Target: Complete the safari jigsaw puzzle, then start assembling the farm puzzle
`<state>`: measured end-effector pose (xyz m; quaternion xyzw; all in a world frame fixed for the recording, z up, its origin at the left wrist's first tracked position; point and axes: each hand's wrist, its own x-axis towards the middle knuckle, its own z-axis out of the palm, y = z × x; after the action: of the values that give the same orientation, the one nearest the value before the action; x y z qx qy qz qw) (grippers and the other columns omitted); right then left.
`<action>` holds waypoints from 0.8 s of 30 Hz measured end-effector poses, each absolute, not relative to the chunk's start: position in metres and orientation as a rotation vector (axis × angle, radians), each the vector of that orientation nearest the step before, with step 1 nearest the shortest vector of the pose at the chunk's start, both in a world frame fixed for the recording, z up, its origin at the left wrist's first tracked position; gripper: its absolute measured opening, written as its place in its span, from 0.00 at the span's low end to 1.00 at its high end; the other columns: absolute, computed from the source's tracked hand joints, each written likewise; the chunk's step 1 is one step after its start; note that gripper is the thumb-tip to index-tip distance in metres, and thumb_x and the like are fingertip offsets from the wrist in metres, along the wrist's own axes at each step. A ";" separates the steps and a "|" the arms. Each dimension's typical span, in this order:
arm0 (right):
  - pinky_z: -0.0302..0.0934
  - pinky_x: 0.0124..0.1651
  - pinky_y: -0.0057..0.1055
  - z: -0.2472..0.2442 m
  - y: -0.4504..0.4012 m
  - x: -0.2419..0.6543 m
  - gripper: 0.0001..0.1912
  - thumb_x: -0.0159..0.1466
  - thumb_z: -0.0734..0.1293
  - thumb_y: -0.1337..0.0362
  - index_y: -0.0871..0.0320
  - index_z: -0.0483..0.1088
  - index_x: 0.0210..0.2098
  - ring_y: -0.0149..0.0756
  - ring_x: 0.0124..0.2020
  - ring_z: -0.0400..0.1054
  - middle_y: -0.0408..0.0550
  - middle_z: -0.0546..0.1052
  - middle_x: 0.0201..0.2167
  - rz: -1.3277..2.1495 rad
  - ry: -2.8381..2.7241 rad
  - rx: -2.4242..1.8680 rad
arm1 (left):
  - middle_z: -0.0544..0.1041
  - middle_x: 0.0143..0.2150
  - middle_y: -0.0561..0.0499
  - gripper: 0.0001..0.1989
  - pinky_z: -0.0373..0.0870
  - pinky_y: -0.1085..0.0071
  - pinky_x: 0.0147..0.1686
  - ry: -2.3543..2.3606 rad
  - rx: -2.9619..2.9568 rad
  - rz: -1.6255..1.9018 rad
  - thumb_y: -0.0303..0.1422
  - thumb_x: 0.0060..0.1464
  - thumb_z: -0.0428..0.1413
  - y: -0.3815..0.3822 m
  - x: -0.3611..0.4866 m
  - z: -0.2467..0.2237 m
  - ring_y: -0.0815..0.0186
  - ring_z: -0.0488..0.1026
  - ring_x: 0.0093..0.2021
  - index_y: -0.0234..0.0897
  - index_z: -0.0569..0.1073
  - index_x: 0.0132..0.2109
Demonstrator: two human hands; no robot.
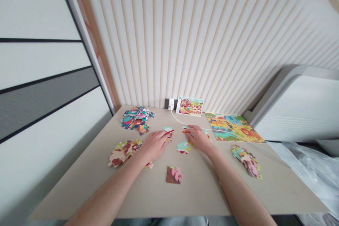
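Observation:
My left hand [156, 144] rests on the table, its fingertips at a puzzle piece with a red barn [169, 135]. My right hand [197, 137] lies over a few pieces, its fingers on a red and green one [185, 129]; other pieces are partly hidden beneath it. Between the hands sits a pale green piece with a red edge [183, 147]. A brown piece with a pink pig [174, 175] lies nearer me. Beside my left hand is a pile of farm pieces [123, 152].
A picture card [190, 106] leans at the wall beside a white charger [171, 104], whose cable crosses the table [201, 194]. Blue-toned pieces [136, 118] lie back left, a finished animal puzzle [235, 127] back right, and a small pile [247, 161] at the right.

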<state>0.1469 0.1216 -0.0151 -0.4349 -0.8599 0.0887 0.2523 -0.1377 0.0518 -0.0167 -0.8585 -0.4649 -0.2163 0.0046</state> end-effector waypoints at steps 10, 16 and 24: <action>0.62 0.62 0.46 -0.021 0.128 0.133 0.17 0.67 0.70 0.60 0.53 0.77 0.54 0.47 0.57 0.71 0.55 0.77 0.56 0.407 -2.335 -1.158 | 0.75 0.60 0.44 0.22 0.68 0.60 0.61 -1.454 -2.706 -0.675 0.25 0.66 0.48 0.056 -0.135 -0.022 0.57 0.73 0.59 0.41 0.70 0.64; 0.63 0.60 0.45 -0.024 0.136 0.138 0.25 0.66 0.71 0.55 0.54 0.72 0.60 0.48 0.54 0.72 0.54 0.78 0.53 0.443 -2.311 -1.177 | 0.74 0.62 0.41 0.19 0.66 0.56 0.63 -1.516 -2.646 -0.708 0.29 0.68 0.49 0.057 -0.136 -0.025 0.54 0.71 0.61 0.37 0.70 0.63; 0.63 0.62 0.44 -0.028 0.134 0.124 0.24 0.64 0.73 0.57 0.53 0.73 0.59 0.46 0.56 0.71 0.53 0.77 0.54 0.465 -2.242 -1.136 | 0.75 0.61 0.44 0.18 0.67 0.57 0.62 -1.474 -2.688 -0.693 0.28 0.67 0.50 0.057 -0.135 -0.021 0.55 0.72 0.60 0.39 0.71 0.61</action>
<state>0.1238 0.1342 -0.0277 -0.4254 -0.8398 0.1742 0.2889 -0.1349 0.0565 -0.0207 -0.8552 -0.4691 -0.2205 -0.0006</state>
